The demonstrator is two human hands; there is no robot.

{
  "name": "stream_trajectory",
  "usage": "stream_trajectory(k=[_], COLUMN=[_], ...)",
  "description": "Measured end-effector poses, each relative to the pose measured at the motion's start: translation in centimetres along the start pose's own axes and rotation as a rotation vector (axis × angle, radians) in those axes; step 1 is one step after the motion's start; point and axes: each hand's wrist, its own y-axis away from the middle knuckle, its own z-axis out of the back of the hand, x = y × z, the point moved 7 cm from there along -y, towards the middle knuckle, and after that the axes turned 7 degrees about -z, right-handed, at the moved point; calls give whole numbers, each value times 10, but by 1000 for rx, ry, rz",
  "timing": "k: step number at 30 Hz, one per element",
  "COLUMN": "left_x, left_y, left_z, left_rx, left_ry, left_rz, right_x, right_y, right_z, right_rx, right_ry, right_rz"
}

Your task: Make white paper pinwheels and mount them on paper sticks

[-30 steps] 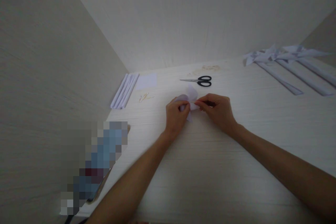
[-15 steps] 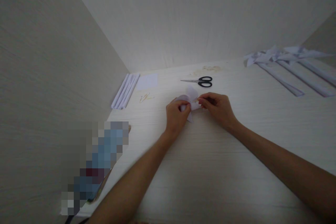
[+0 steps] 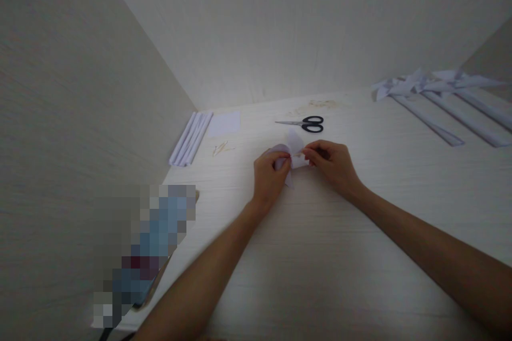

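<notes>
My left hand (image 3: 272,173) is closed, its thumb and forefinger pinching the middle of a white paper pinwheel (image 3: 295,141). The curled blades of the pinwheel stick out above, below and to the right of those fingers. My right hand (image 3: 330,162) is also closed, its fingertips together at the pinwheel's right side. Between them is a short, thin, pale stick, mostly hidden by the fingers. Just beyond the pinwheel lie black-handled scissors (image 3: 312,124), their blades pointing left.
Rolled paper sticks (image 3: 191,139) lie at the left, beside a square paper sheet (image 3: 224,123) and several small thin sticks (image 3: 223,148). Finished paper pinwheels (image 3: 404,88) on rolled handles lie at the far right. Pale scraps (image 3: 322,104) are near the back wall. A blurred-out object (image 3: 160,245) rests at the near left.
My right fingertips have shifted very slightly, and the pinwheel's right blade shows a little more. My left hand keeps its pinch in the same place.
</notes>
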Motion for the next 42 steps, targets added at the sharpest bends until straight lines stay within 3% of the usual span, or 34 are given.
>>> stream_trajectory(k=[15, 24, 31, 42], left_x=[-1, -1, 1, 12], left_y=[1, -1, -1, 1], left_z=[-2, -3, 0, -7], left_rx=[36, 31, 83, 168], left_ry=[-78, 116, 87, 148], left_rz=[2, -11, -31, 128], right_x=[0, -3, -7, -10], right_y=[0, -2, -2, -4], right_z=[2, 5, 8, 7], right_rx=[-28, -56, -75, -51], right_ry=[55, 8, -13, -52], right_rz=[-12, -64, -74, -94])
